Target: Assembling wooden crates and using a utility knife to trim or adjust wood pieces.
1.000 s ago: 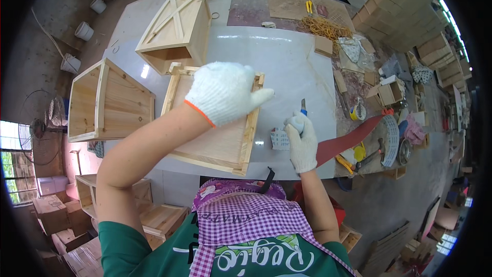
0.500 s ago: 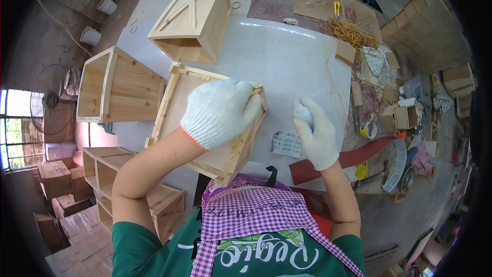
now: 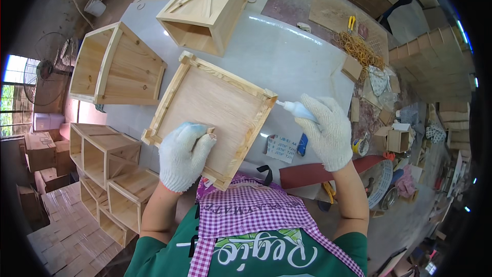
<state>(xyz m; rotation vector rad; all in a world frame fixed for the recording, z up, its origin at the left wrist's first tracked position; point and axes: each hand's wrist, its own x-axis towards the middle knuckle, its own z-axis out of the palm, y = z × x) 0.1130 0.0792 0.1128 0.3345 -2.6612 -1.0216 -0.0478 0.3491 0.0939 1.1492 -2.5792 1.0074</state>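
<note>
In my right hand (image 3: 326, 132), gloved in white knit, is a small white glue bottle (image 3: 296, 109) with a thin nozzle. The nozzle tip points at the far right corner of a wooden box (image 3: 238, 159), close beside it; I cannot tell whether they touch. That box lies on the table with a thin plywood panel inside a raised wooden rim and small blocks at its corners. Over the near left part of the panel, my left hand (image 3: 183, 155), gloved too, pinches a small wood block (image 3: 209, 131) between thumb and fingers.
Two wooden crates (image 3: 200, 13) (image 3: 130, 66) stand beyond and left of the box. More crates (image 3: 110, 149) are stacked at lower left. A printed paper piece (image 3: 281, 146), a blue object (image 3: 303, 144) and a dark red strip (image 3: 312, 173) lie nearby. Yellow bands (image 3: 361, 48) heap at far right.
My left hand has moved from the box's far right corner back toward its near left side, with the small block showing. The glue bottle's nozzle now points at that corner.
</note>
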